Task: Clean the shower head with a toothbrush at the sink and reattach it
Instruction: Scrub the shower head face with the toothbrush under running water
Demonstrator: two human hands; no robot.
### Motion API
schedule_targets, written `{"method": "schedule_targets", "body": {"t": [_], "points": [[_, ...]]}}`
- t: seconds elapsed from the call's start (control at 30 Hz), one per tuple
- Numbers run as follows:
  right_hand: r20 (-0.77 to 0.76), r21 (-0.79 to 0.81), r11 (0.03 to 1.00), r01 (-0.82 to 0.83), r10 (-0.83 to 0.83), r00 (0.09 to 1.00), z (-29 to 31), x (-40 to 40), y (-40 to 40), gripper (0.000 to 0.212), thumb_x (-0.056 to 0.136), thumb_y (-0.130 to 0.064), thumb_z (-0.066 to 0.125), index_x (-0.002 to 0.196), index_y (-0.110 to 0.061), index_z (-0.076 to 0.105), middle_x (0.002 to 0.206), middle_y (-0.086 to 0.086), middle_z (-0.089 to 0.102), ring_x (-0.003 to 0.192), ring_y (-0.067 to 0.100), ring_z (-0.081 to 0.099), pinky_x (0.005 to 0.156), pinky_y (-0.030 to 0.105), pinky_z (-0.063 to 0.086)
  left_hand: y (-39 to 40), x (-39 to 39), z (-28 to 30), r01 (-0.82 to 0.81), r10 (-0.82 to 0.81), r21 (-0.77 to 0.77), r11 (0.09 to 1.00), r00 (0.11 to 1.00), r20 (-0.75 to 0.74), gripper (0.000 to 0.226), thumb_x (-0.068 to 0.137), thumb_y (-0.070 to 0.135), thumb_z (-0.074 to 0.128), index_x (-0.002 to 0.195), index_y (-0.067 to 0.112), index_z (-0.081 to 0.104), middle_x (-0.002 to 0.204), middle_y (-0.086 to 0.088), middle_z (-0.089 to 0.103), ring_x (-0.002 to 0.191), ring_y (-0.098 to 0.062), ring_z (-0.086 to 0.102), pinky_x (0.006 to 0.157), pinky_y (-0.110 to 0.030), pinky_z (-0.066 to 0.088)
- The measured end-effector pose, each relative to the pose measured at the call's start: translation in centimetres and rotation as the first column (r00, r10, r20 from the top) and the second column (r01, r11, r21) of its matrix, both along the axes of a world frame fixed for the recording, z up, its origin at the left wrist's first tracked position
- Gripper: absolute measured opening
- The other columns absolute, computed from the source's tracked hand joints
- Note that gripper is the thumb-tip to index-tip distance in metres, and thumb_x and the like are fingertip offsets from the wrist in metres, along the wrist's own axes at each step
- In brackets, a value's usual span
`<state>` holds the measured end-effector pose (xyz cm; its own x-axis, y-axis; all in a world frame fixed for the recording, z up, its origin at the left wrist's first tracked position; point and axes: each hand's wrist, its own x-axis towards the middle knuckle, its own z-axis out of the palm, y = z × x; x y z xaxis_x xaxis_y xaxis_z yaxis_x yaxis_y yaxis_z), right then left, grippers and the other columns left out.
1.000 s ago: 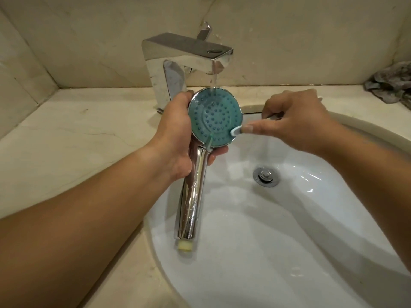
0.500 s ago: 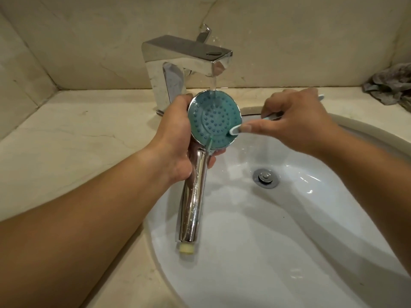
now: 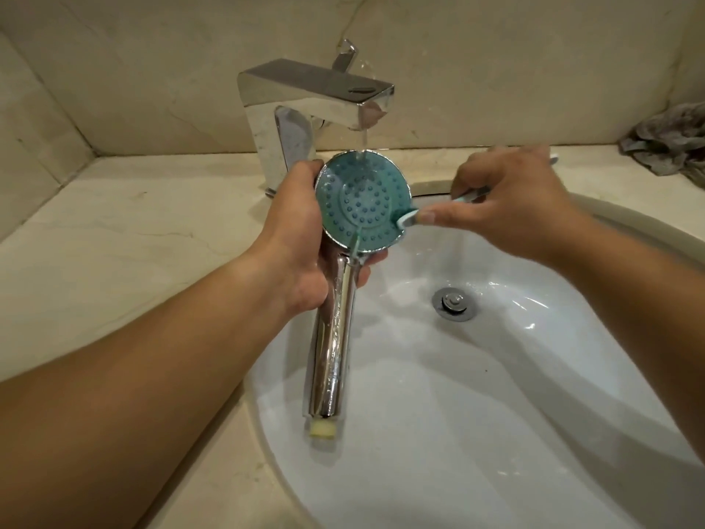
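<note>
Scrubbing a shower head under a running tap, at a white sink set in a beige stone counter.

Cream stone walls close in behind the chrome tap (image 3: 316, 105), and a crumpled grey rag (image 3: 665, 145) lies on the counter (image 3: 126, 238) beyond the right hand's knuckles. No readable writing anywhere. The left hand (image 3: 297, 242) grips the shower head (image 3: 362, 206) at its neck, fingers curled behind it (only the tips peek out below the blue face). The right hand (image 3: 507, 208) pinches the toothbrush (image 3: 408, 219), forefinger pressing its head on the face's right edge. Compared with half a second ago, the brush sits slightly higher on the rim. The sink (image 3: 477, 414) drain (image 3: 454, 301) lies below the right fingers.
</note>
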<state>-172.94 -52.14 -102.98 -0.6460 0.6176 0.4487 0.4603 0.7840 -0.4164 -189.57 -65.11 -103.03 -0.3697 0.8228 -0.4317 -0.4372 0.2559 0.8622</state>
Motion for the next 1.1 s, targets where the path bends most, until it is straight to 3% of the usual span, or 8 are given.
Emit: {"method": "schedule_targets", "body": {"t": [0.13,0.27,0.4,0.5,0.63,0.77,0.87,1.1], "points": [[0.076,0.034,0.998,-0.054,0.051,0.996,-0.5,-0.2,-0.6,0.066,0.055,-0.092,0.047,0.06,-0.027,0.053,0.062,-0.015,0.052,0.07,0.0,0.045,0.085,0.036,0.026,0.1,0.4,0.0,0.02,-0.02,0.002,1.0,0.999,-0.025,0.06,0.096,0.059,0.039,0.118,0.018,0.076,0.104,-0.014,0.079,0.071,-0.032,0.068,0.059,-0.031,0.045],[-0.025,-0.041,0.999,0.012,-0.013,1.0,0.0,0.4,0.2,0.071,0.052,-0.089,0.051,0.064,-0.02,0.061,0.062,-0.009,0.053,0.069,0.01,0.047,0.082,0.037,0.033,0.0,0.0,0.1,0.0,0.001,0.01,1.0,1.0,-0.03,0.058,0.096,0.057,0.038,0.118,0.019,0.075,0.104,-0.015,0.079,0.073,-0.036,0.069,0.057,-0.03,0.046],[0.054,0.009,0.999,-0.042,0.041,0.998,-0.5,-0.1,-0.5,0.063,0.057,-0.091,0.05,0.059,-0.028,0.053,0.06,-0.012,0.051,0.069,0.002,0.045,0.085,0.036,0.026,0.1,0.3,0.1,0.01,-0.009,0.009,1.0,0.999,-0.034,0.06,0.097,0.058,0.036,0.118,0.018,0.076,0.1,-0.014,0.079,0.07,-0.032,0.068,0.055,-0.03,0.046],[-0.06,-0.064,0.998,0.005,-0.009,0.998,-0.2,0.3,0.2,0.069,0.054,-0.087,0.056,0.063,-0.019,0.06,0.059,-0.008,0.052,0.066,0.007,0.047,0.084,0.038,0.032,-0.1,0.1,0.2,-0.009,0.01,0.011,1.0,1.0,-0.023,0.058,0.096,0.058,0.038,0.118,0.019,0.075,0.107,-0.016,0.079,0.074,-0.034,0.069,0.057,-0.031,0.046],[0.01,-0.059,0.998,-0.028,0.029,1.0,-0.4,0.1,-0.6,0.07,0.053,-0.082,0.057,0.068,-0.014,0.064,0.062,-0.01,0.05,0.068,0.003,0.043,0.085,0.038,0.032,0.0,0.3,0.1,0.003,-0.003,0.006,1.0,0.999,-0.037,0.06,0.097,0.058,0.036,0.116,0.018,0.076,0.099,-0.015,0.079,0.073,-0.033,0.068,0.056,-0.031,0.046],[-0.078,-0.111,0.993,0.03,-0.039,0.996,-0.2,0.4,0.1,0.069,0.053,-0.085,0.058,0.064,-0.017,0.062,0.059,-0.007,0.05,0.064,0.006,0.044,0.08,0.035,0.031,-0.1,0.1,0.2,-0.013,0.014,0.011,1.0,1.0,-0.027,0.058,0.097,0.056,0.037,0.118,0.018,0.075,0.1,-0.015,0.079,0.072,-0.034,0.069,0.056,-0.03,0.046],[0.024,-0.119,0.993,0.0,0.003,1.0,-0.7,-0.1,-0.7,0.067,0.052,-0.085,0.057,0.064,-0.019,0.06,0.063,-0.007,0.051,0.069,0.005,0.042,0.085,0.037,0.031,-0.1,0.3,0.2,0.002,-0.002,0.011,1.0,0.999,-0.037,0.06,0.097,0.057,0.036,0.117,0.017,0.075,0.097,-0.014,0.079,0.072,-0.031,0.068,0.055,-0.03,0.046],[-0.239,-0.392,0.915,0.098,-0.205,0.949,-0.4,-1.5,-0.7,0.067,0.061,-0.077,0.073,0.054,-0.015,0.047,0.045,-0.01,0.033,0.046,0.008,0.029,0.057,0.027,0.028,0.0,0.5,0.0,0.022,-0.022,0.006,1.0,0.998,-0.066,0.061,0.095,0.058,0.037,0.118,0.016,0.075,0.096,-0.014,0.078,0.074,-0.033,0.069,0.054,-0.031,0.046]]}}
